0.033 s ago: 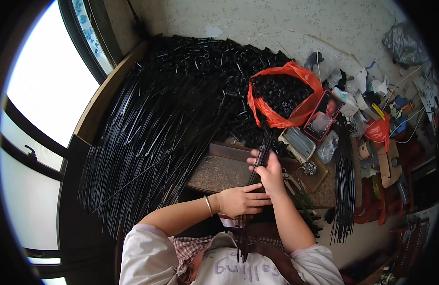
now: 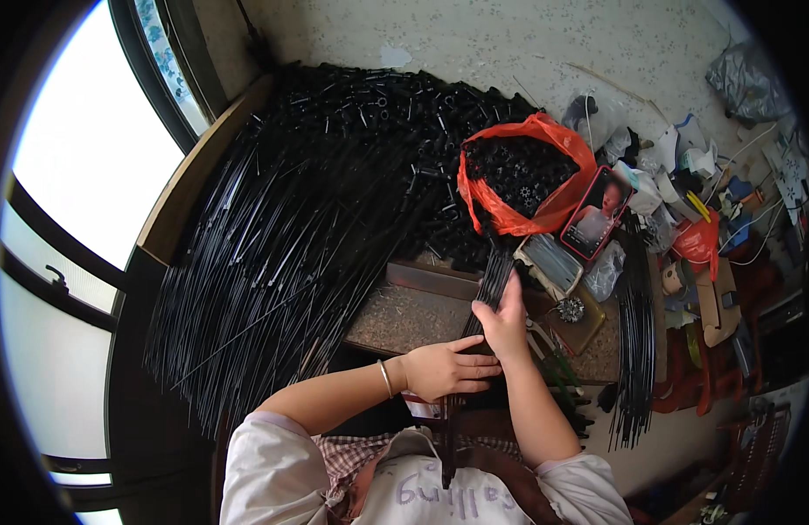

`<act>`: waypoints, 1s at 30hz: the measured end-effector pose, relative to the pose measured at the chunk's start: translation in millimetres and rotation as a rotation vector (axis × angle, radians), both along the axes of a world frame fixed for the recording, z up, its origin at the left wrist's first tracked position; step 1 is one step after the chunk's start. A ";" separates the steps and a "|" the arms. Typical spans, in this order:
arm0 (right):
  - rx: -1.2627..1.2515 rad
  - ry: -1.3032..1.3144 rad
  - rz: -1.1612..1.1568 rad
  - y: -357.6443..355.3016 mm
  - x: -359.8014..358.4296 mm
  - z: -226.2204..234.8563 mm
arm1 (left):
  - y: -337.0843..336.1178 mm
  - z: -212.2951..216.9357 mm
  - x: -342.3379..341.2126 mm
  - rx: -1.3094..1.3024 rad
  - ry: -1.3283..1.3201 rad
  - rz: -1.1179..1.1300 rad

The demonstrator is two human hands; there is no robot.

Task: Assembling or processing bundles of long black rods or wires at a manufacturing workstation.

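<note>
Left hand (image 2: 432, 371) and right hand (image 2: 504, 328) grip a bundle of slender black rods (image 2: 494, 284) in their fingers; a rod pile (image 2: 256, 271) spreads at ten o'clock from both hands.

The widest free room is bare tabletop (image 2: 396, 324) left of the held rod bundle (image 2: 495, 284), bounded by a low metal bar (image 2: 431, 282) behind and a black rod pile (image 2: 256, 262) leftward. Past the right hand (image 2: 504, 325), a red bag (image 2: 562, 214), phone (image 2: 597, 214) and box of thin rods (image 2: 553, 260) block the way; a narrow bare strip borders the right-side rods (image 2: 634, 350).
</note>
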State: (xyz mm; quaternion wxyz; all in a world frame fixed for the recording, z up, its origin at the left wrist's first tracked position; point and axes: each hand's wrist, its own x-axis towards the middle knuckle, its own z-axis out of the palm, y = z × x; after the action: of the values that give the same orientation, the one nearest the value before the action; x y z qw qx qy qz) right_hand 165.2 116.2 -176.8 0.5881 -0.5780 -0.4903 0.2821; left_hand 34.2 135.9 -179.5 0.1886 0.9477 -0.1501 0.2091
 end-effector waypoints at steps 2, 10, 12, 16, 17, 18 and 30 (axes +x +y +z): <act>-0.033 -0.222 -0.309 -7.9 -2.6 27.5 | 5.1 4.5 3.7 0.063 0.089 0.007; -0.182 0.048 0.018 -42.8 6.7 47.2 | -9.7 18.8 9.0 -0.221 0.105 0.014; -0.055 0.244 0.348 -55.7 8.6 66.1 | -17.4 32.1 4.5 -0.353 -0.042 0.195; -0.021 -0.013 0.768 -94.3 6.0 98.5 | -21.4 30.3 8.4 -0.252 0.009 0.068; -0.180 -0.088 0.589 -102.0 4.2 97.5 | -24.6 33.3 7.5 -0.266 -0.005 0.098; -0.172 -0.088 0.585 -106.9 1.4 102.4 | -28.0 34.5 7.6 -0.259 -0.002 0.094; 0.215 -0.429 0.610 -131.4 -0.9 124.9 | -48.6 47.7 19.5 -0.106 -0.013 0.096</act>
State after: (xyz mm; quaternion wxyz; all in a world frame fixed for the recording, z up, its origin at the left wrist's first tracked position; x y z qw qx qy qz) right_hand 164.3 -15.2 -52.0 0.4186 -0.3866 -0.7783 0.2639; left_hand 53.6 87.3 -131.8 0.2273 0.9411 -0.0946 0.2317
